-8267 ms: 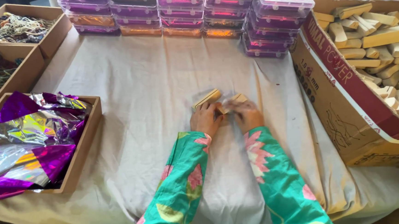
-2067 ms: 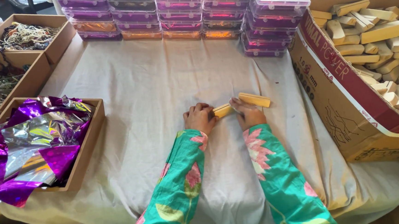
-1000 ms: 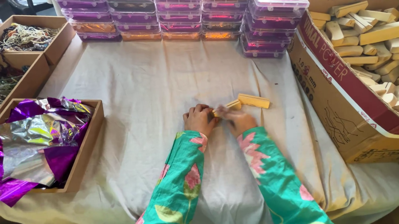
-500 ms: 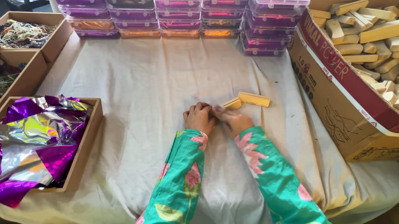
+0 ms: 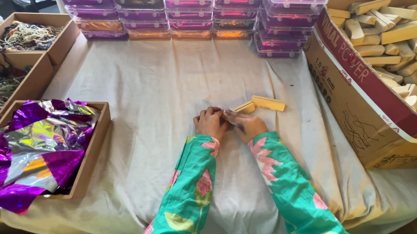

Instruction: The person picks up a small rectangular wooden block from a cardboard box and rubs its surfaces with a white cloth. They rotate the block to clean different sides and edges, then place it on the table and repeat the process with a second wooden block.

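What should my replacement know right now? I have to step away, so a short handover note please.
Left hand: curled on the cloth, touching the right hand; what it grips is hidden.
Right hand: at the near block.
Second block: on the cloth just beyond.
More blocks fill the carton at right; foil in the left tray.
Done: two blocks out. Left: both are bare, no foil on them.

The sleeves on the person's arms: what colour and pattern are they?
Green sleeves with pink and yellow-green flower shapes, seen in the head view, the only one.
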